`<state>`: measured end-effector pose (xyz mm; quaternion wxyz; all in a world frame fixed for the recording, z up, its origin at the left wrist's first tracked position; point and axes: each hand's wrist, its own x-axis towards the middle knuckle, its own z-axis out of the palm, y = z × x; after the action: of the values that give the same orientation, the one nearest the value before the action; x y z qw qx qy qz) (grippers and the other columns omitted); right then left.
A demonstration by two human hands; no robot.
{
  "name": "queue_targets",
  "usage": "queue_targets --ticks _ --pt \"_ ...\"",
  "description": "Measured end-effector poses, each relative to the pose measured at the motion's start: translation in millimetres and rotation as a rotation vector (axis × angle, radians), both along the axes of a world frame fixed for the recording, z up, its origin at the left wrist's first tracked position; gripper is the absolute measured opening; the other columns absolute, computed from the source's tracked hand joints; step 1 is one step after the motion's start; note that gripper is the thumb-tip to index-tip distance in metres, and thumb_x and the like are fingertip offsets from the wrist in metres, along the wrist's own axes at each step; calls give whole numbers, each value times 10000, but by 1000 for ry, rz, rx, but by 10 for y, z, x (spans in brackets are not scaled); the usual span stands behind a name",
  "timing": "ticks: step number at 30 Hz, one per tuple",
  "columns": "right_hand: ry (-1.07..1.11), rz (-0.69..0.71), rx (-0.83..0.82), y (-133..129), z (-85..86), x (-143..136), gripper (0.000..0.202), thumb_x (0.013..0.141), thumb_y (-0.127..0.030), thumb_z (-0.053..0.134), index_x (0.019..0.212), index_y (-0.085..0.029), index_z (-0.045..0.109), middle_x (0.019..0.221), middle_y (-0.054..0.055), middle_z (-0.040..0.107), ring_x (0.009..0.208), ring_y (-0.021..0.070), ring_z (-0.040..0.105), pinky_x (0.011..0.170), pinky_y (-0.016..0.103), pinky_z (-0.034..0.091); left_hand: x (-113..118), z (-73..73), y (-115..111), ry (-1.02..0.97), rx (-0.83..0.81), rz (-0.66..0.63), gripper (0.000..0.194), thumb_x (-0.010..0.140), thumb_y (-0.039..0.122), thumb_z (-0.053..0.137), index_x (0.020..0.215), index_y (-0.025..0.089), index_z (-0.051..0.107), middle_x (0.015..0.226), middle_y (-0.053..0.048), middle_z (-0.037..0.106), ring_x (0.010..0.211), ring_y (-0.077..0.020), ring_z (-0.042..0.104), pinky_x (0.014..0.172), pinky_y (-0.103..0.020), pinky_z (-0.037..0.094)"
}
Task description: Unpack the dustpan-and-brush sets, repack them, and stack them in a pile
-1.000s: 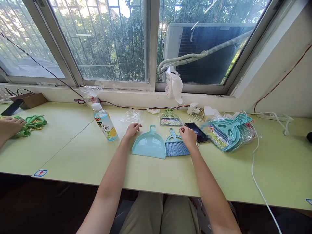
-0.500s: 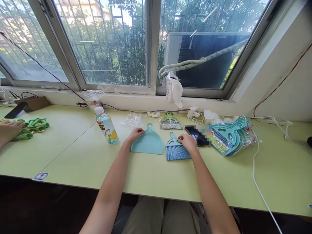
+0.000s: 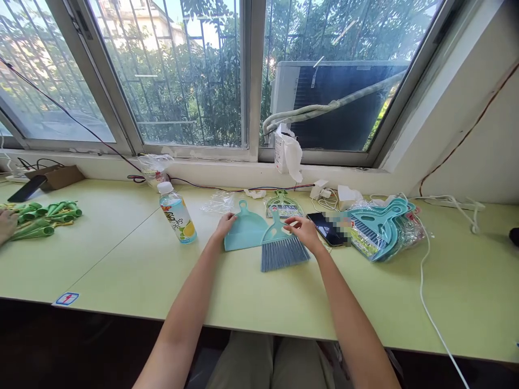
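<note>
My left hand (image 3: 225,223) grips the left edge of a light-blue dustpan (image 3: 242,232), which is tilted a little on the table. In my right hand (image 3: 302,231) is a small hand brush (image 3: 284,248) with blue bristles, pinched at the right side of its turquoise head. The brush overlaps the dustpan's right part and hides that edge. Behind them lies a packaged green brush-and-dustpan set (image 3: 283,205). A phone (image 3: 327,229) rests just right of my right hand.
A drink bottle (image 3: 177,213) stands left of my left hand. Packed turquoise sets (image 3: 377,227) are piled at right, beside a white cable (image 3: 424,286). At far left another person's hand (image 3: 6,226) touches green plastic pieces (image 3: 44,219). Clear plastic wrap (image 3: 219,201) lies behind.
The brush has moved left and up off the table, over the dustpan's right side. My left hand has shifted slightly right and turned the dustpan. The other person's hand has drawn back left.
</note>
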<state>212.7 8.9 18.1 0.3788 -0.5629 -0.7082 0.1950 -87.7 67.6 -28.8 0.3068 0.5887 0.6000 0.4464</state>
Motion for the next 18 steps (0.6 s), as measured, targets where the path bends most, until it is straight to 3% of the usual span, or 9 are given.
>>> queue_targets --ticks 4,8,13,18 --pt "-90 -78 35 -63 -54 -202 184 756 -391 615 843 -243 681 819 1 704 648 145 600 647 261 401 345 32 -129 8 -2 -227 432 748 512 496 916 142 644 1024 -95 656 977 -236 554 856 -319 394" --pt "-217 -97 62 -128 -88 -296 146 802 -348 588 886 -256 663 943 1 693 779 160 609 685 263 399 622 31 -243 72 -33 -468 539 777 630 429 847 144 652 884 -66 660 849 -214 560 744 -299 417" --pt "-326 -106 125 -180 -87 -324 118 818 -312 589 900 -248 645 939 29 673 993 197 556 744 271 398 721 69 -326 158 19 -489 496 732 640 502 747 157 617 779 -36 623 731 -173 527 635 -269 393" --pt "-144 -112 51 -53 -154 -245 301 795 -356 585 1074 -248 616 1079 47 644 986 195 562 765 287 424 761 156 -392 137 62 -492 497 769 623 449 750 154 615 763 -42 611 728 -169 514 629 -266 381"
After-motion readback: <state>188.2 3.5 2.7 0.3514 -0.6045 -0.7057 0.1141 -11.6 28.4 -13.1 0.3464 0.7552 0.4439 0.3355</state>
